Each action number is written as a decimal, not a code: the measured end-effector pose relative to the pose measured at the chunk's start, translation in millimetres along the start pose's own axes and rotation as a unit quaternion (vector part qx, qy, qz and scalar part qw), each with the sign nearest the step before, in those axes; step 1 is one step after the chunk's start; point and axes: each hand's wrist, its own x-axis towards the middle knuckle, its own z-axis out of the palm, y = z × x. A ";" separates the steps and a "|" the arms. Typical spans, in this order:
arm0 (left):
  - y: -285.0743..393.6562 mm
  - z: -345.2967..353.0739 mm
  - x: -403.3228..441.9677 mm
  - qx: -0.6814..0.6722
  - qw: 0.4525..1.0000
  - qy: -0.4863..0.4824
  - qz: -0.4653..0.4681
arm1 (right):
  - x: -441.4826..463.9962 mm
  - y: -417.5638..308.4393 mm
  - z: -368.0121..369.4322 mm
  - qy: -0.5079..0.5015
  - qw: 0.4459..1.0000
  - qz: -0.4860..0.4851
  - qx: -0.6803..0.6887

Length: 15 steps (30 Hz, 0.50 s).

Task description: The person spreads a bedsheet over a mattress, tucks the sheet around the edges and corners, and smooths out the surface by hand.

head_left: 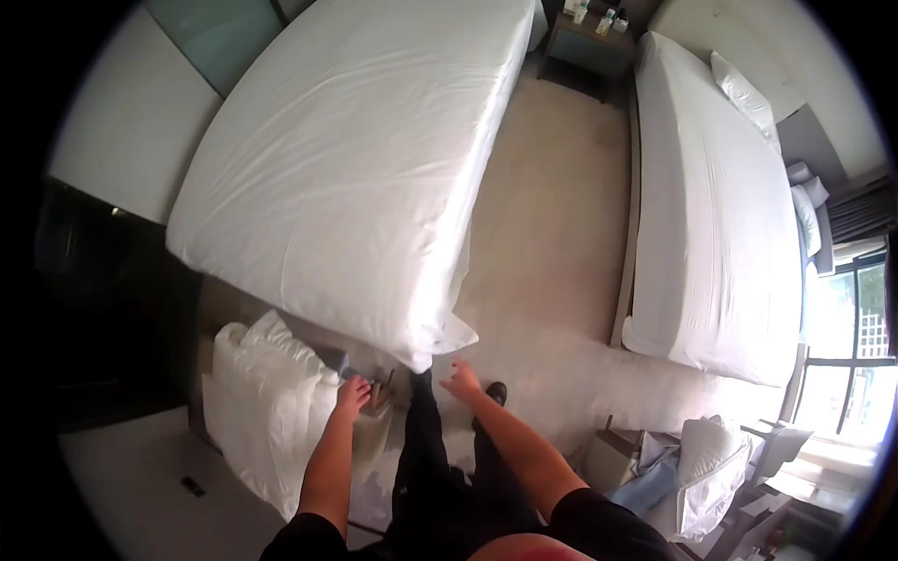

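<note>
A white sheet (pixel 346 178) covers the bed in front of me, and its loose corner (pixel 456 335) hangs at the near right end of the mattress. My right hand (pixel 462 380) is just below that corner, apart from it, with its fingers spread and nothing in them. My left hand (pixel 354 395) is at the right edge of a heap of white bedding (pixel 273 397); its fingers look loosely apart and I see nothing held. Whether it touches the heap, I cannot tell.
A second bed (pixel 706 224) with a white sheet stands to the right, beyond a strip of floor (pixel 552 206). A nightstand (pixel 589 51) with small bottles is at the far end. More bedding (pixel 706 477) lies on furniture at lower right. A remote-like dark object (pixel 193 486) rests at lower left.
</note>
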 end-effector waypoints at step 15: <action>122.3 -14.7 130.4 0.388 0.849 0.196 0.300 | 101.2 -92.8 52.1 -0.043 0.984 0.046 -0.164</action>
